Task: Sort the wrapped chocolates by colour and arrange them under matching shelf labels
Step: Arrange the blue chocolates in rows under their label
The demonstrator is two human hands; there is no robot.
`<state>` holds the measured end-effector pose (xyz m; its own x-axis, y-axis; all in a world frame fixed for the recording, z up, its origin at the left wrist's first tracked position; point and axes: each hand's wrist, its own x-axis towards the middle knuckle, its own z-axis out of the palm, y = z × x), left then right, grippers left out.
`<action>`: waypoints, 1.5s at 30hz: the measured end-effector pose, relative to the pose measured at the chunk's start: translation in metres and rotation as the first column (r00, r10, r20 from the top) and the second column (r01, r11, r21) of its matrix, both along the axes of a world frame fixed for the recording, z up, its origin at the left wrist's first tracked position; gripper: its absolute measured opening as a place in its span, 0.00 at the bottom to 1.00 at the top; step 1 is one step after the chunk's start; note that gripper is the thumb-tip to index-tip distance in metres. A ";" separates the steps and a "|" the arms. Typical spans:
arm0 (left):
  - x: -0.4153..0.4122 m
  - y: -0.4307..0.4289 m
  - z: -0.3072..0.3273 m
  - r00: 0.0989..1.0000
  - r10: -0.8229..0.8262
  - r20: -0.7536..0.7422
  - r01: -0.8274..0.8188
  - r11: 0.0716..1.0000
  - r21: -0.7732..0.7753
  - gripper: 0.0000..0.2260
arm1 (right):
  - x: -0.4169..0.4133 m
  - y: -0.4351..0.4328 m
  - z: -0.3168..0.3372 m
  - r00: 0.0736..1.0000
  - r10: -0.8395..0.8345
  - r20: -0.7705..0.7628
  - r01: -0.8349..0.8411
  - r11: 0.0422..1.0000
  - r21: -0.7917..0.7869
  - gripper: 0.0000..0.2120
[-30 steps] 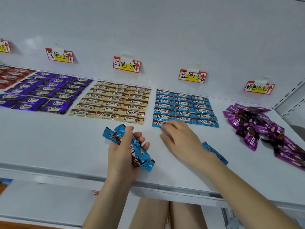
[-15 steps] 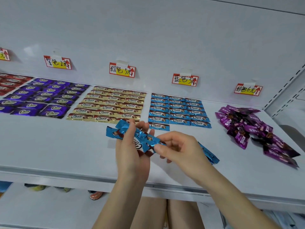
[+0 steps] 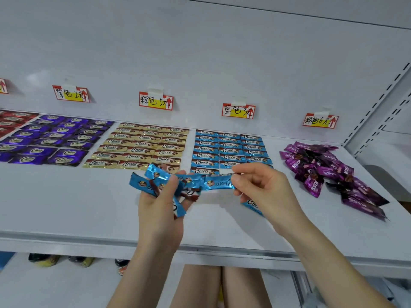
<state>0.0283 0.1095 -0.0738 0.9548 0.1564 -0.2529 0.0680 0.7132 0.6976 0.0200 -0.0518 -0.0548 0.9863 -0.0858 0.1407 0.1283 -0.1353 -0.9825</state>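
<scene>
My left hand (image 3: 161, 206) holds a bunch of blue wrapped chocolates (image 3: 155, 182) above the shelf's front. My right hand (image 3: 264, 188) pinches one blue chocolate (image 3: 216, 182) by its right end, its other end still at the bunch. Behind them, blue chocolates (image 3: 229, 150) lie in neat rows under the blue label (image 3: 238, 111). One loose blue chocolate (image 3: 252, 205) lies on the shelf, partly hidden under my right hand.
Gold chocolates (image 3: 140, 144) lie in rows under the brown label (image 3: 156, 101), purple ones (image 3: 55, 138) under another label (image 3: 71, 93), red ones (image 3: 11, 121) at far left. A loose magenta pile (image 3: 329, 172) sits under the pink label (image 3: 320, 121). The white shelf (image 3: 66, 207) has a front edge.
My right hand left the blue rows, came back to the bunch and drew one blue chocolate out to the right. The view tilted upward.
</scene>
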 end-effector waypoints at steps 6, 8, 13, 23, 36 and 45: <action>-0.003 0.000 -0.002 0.978 -0.208 -0.008 0.206 0.958 0.201 0.04 | 0.001 -0.014 0.005 1.000 -0.002 0.012 0.002 1.000 -0.026 0.08; -0.005 -0.007 -0.001 0.957 -0.289 0.018 0.273 0.921 0.276 0.06 | 0.001 -0.015 0.006 0.999 0.037 0.009 -0.036 0.997 -0.067 0.08; -0.004 -0.014 0.000 0.944 -0.329 0.033 0.295 0.884 0.363 0.07 | -0.001 -0.021 0.004 0.996 0.090 0.020 -0.087 0.988 -0.131 0.08; 0.000 -0.021 -0.001 0.939 -0.342 0.018 0.308 0.867 0.391 0.03 | 0.000 -0.025 -0.009 0.944 0.217 0.247 -0.037 0.817 -0.575 0.08; -0.003 -0.036 -0.009 0.929 -0.354 0.105 0.267 0.841 0.469 0.12 | 0.000 0.003 -0.021 0.989 -0.043 -0.139 0.075 0.969 0.235 0.07; 0.011 -0.017 -0.001 0.808 -0.587 -0.042 0.505 0.654 0.564 0.10 | 0.012 -0.041 0.010 0.936 0.300 0.185 -0.130 0.781 -0.611 0.20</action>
<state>0.0394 0.0924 -0.0749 0.9274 -0.3379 -0.1607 0.2029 0.0931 0.9748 0.0322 -0.0928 -0.0449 0.8881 0.3062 0.3429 0.4596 -0.6055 -0.6497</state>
